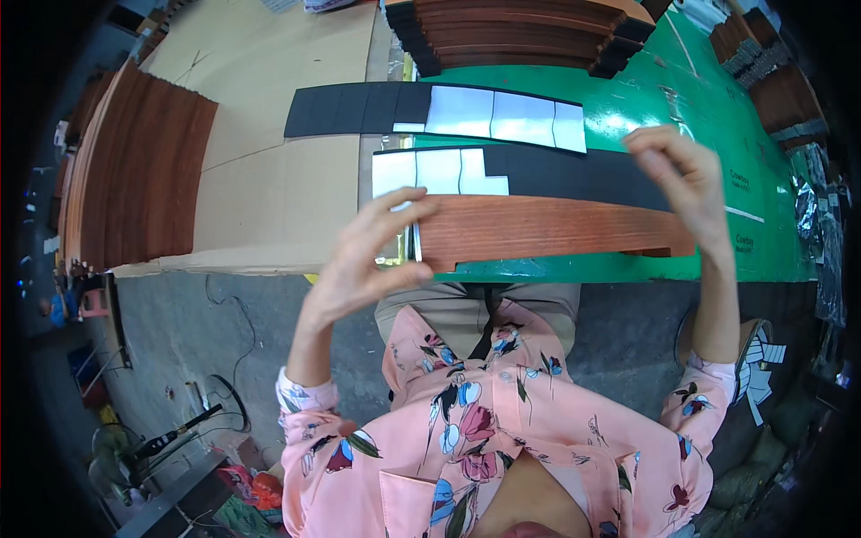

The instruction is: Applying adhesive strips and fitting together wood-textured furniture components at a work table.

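I hold a long reddish-brown wood-grain plank (547,229) level in front of me, above the edge of a green table (708,108). My left hand (368,260) grips the plank's left end, fingers wrapped over its top and thumb below. At the right end, my right hand (686,184) holds the plank with fingers raised over its far edge. Behind the plank lie two long black strips (359,108) with glossy white sections (502,117), one beyond the other.
A stack of brown planks (529,31) sits at the table's far side. Sheets of cardboard (269,143) cover the left, with another pile of wood-grain planks (134,170) on them. Dark plank bundles (780,90) lie far right. Tools and cables (179,430) sit on the grey floor.
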### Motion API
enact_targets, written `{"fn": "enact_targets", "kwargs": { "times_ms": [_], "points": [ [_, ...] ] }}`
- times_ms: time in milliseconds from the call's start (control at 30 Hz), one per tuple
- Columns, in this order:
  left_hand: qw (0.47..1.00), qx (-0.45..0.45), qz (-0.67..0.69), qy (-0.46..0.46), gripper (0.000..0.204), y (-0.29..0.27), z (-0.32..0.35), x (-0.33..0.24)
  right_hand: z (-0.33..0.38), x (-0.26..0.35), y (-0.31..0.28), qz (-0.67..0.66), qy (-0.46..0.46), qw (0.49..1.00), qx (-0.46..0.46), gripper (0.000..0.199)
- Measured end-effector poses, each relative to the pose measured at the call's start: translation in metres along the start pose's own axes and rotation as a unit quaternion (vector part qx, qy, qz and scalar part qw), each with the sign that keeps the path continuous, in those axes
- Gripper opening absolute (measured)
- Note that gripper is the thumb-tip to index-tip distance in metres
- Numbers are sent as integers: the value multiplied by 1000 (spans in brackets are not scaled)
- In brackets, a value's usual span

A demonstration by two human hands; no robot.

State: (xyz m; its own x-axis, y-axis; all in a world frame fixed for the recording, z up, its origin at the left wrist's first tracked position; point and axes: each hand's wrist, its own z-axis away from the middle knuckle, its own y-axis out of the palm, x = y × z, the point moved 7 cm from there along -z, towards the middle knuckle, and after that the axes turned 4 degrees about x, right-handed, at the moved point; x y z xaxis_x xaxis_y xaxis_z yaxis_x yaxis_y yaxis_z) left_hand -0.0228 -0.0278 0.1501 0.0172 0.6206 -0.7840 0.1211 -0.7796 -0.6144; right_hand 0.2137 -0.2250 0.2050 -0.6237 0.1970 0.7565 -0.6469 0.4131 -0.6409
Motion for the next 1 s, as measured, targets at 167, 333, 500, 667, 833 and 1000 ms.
{"fn": "enact_targets", "kwargs": {
  "times_ms": [167,333,500,667,833,1000],
  "points": [
    [990,-56,-108,71,74,25,14,4,2,43,88,133,-106,983,61,27],
    [976,-112,-149,114,73,34,17,9,-2,43,116,172,-103,970,134,32],
    [975,-146,-120,119,62,36,20,16,-58,23,115,41,3,984,174,19],
    [977,-164,48,128,44,12,21,40,-121,-20,144,137,7,966,218,17],
    [963,-237,-122,-37,35,-14,-7,93,-163,-22,193,230,-72,942,233,15],
    [939,-174,-294,-37,32,0,-52,126,-190,-26,248,295,-136,921,215,18]
  ]
}}
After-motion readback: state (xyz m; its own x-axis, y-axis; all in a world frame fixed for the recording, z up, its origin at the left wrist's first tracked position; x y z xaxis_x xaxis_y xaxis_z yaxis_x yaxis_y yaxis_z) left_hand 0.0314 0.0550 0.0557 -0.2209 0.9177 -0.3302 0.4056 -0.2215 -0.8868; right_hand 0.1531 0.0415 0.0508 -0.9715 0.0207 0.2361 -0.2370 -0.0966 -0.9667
